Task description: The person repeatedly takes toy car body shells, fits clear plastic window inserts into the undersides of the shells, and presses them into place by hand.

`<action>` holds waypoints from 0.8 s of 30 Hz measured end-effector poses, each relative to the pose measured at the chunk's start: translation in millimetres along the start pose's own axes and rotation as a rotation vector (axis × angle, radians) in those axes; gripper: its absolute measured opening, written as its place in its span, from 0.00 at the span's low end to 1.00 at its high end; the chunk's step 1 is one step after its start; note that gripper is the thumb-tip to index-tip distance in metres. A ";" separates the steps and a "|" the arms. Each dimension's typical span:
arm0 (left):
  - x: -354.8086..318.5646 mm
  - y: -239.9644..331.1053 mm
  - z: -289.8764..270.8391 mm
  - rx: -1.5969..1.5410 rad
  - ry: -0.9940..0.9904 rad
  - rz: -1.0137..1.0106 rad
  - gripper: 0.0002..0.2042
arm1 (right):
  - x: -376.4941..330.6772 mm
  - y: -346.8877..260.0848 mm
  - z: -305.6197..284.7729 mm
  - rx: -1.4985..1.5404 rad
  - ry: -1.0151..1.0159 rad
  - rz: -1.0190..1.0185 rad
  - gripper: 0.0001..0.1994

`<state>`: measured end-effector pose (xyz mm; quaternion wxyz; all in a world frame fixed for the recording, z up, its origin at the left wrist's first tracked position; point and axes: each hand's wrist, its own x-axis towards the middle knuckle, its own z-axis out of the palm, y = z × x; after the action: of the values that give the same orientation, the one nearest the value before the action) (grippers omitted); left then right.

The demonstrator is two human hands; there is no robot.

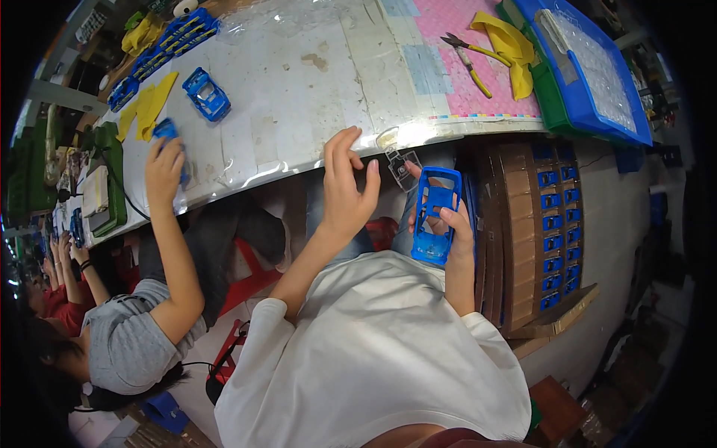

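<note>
My right hand grips a blue toy car body shell, held upright over my lap with its window openings showing. At the table's front edge, a clear plastic window part sits by the fingertips behind the shell. Whether those fingers hold it I cannot tell. My left hand is raised to the left of the shell, its fingers apart and nothing in them. Another blue car shell lies on the white tabletop at the far left.
A co-worker's hand holds a blue shell at left, near yellow cloths. Pliers lie on a pink mat. A blue bin of clear parts stands far right. Cardboard trays hold several blue shells.
</note>
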<state>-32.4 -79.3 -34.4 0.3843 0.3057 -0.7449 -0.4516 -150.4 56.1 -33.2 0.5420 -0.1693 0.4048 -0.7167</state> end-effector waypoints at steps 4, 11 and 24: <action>-11.4 -2.5 1.6 0.234 -0.061 0.628 0.18 | -2.2 5.3 -3.9 -0.044 0.047 -0.022 0.33; -14.0 -15.2 17.9 0.384 -0.218 0.640 0.12 | -7.3 12.5 -2.7 -0.069 0.077 -0.029 0.31; -47.6 -74.0 25.7 0.558 -0.300 0.581 0.09 | -6.7 -11.2 -7.3 -0.119 0.102 -0.165 0.36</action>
<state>-21.6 -59.8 -123.3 0.2855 0.1064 -0.9413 -0.1452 -160.2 66.0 -27.8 0.4491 -0.1972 0.4583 -0.7413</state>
